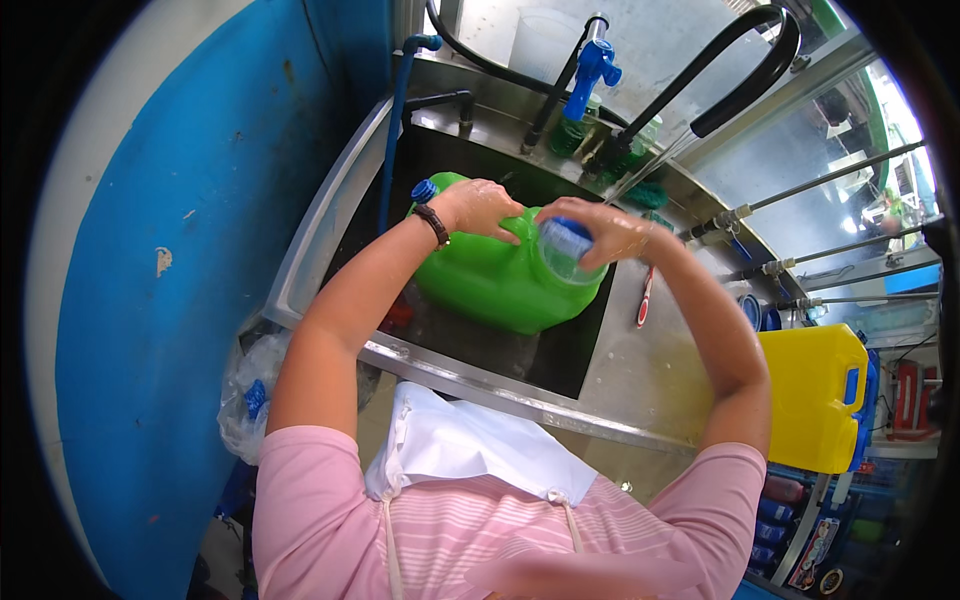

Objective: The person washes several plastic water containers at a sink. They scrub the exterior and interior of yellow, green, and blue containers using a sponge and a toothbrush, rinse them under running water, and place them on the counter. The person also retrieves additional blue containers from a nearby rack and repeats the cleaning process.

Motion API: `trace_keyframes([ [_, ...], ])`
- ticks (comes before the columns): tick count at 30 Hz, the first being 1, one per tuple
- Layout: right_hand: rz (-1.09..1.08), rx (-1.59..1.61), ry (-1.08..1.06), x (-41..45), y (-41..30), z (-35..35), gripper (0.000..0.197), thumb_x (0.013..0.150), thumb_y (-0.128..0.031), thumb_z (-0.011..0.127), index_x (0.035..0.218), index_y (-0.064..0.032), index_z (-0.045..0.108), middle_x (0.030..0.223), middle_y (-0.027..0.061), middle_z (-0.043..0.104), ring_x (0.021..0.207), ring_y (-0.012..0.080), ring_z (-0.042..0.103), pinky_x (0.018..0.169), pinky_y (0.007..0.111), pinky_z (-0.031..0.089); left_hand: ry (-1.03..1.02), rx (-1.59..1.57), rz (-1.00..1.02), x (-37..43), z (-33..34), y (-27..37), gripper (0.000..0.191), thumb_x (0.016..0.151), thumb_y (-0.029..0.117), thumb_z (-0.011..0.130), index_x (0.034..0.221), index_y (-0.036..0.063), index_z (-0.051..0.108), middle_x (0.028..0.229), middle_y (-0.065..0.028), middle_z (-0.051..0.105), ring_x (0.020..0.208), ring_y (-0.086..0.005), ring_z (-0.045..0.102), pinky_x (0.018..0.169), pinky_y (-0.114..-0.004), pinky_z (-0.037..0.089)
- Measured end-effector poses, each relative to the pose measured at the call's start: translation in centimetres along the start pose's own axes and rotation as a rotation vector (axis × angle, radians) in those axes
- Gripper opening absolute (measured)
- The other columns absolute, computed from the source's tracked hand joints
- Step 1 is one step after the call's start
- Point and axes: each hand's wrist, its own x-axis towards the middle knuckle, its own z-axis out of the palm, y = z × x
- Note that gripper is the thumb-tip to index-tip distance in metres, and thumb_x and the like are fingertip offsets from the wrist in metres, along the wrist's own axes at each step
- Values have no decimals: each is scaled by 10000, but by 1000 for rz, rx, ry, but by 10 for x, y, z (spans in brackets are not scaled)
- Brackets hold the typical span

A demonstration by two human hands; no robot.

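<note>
A bright green plastic jug [502,292] lies in the dark basin of a stainless steel sink [450,364]. At its left end is a small blue screw cap [424,191]. My left hand [480,210], with a dark bracelet at the wrist, grips the jug at its handle. My right hand [600,225] holds a round blue and clear plastic piece [566,238] against the jug's right end. That piece is blurred and partly covered by my fingers; whether it is a cap or a cup I cannot tell.
Water runs from a black curved faucet [739,105], right of a tap with a blue handle [592,75]. A red and white brush handle [645,300] lies on the steel drainboard [637,375]. A yellow jug [806,397] stands at right. A blue wall [165,337] bounds the left.
</note>
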Motion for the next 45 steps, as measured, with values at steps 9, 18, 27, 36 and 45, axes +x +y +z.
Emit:
trace_keyframes([
  [9,527,-844,707,-4,15,-35,284,833,-143,547,1090,-168,667,914,156,694,841,369,659,780,449,529,145,-60,-349,-6,10,6,469,837,505,627,919,43,623,818,-195,665,863,-380,647,775,-470,520],
  [18,427,1196,994,-14,121,108,420,904,-392,645,1115,-29,633,934,63,696,785,143,661,718,304,541,386,-147,-877,-52,36,-28,468,831,464,657,886,0,661,831,-228,674,820,-379,669,734,-460,545],
  [27,485,1534,1065,34,121,125,368,998,-374,451,1163,-77,590,1034,56,657,886,242,641,823,364,518,407,-198,-1013,-54,35,-26,433,836,431,669,910,4,671,858,-246,675,836,-402,665,737,-471,543],
  [36,710,29,1376,-77,144,127,362,954,-309,522,1252,-106,559,1086,171,655,981,318,634,870,404,475,379,-158,-919,-45,28,-16,447,840,442,654,916,2,669,837,-253,670,818,-410,663,727,-473,543],
  [45,685,1481,2096,-225,195,162,502,947,-224,546,1371,-89,313,1182,200,532,866,397,632,663,410,579,299,-93,-612,-22,21,6,439,821,452,663,885,18,656,814,-207,677,805,-362,671,720,-452,542],
])
